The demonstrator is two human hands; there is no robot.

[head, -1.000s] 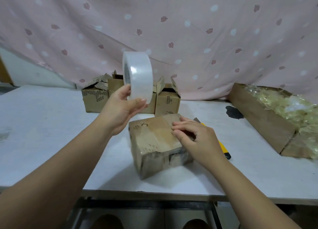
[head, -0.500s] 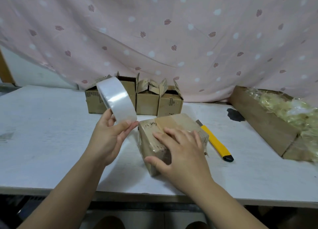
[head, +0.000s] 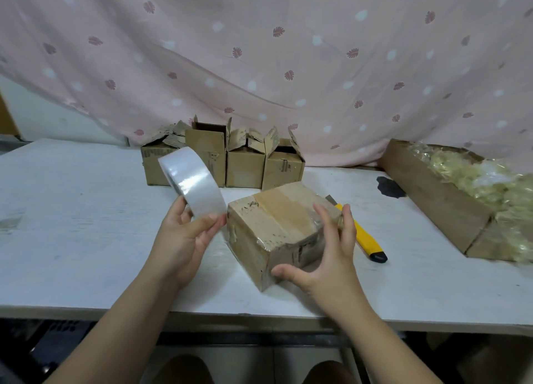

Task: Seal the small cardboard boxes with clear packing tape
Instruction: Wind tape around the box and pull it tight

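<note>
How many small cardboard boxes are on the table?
5. Four open boxes stand in a row by the curtain, the leftmost partly behind the tape roll; one taped box sits nearer. More may be hidden.

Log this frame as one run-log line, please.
left hand: holds tape roll | right hand: fingers spread, touching taped box | four open boxes: behind | yellow knife: right of box

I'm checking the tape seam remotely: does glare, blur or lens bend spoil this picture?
Head view: glare streaks on the white roll of packing tape held by the left hand. Head view: faint sheen on the taped brown cardboard box beside the right hand, so the seam edges are hard to read. Head view: white table edges bow slightly; soft shadows, no strong blur.
</note>
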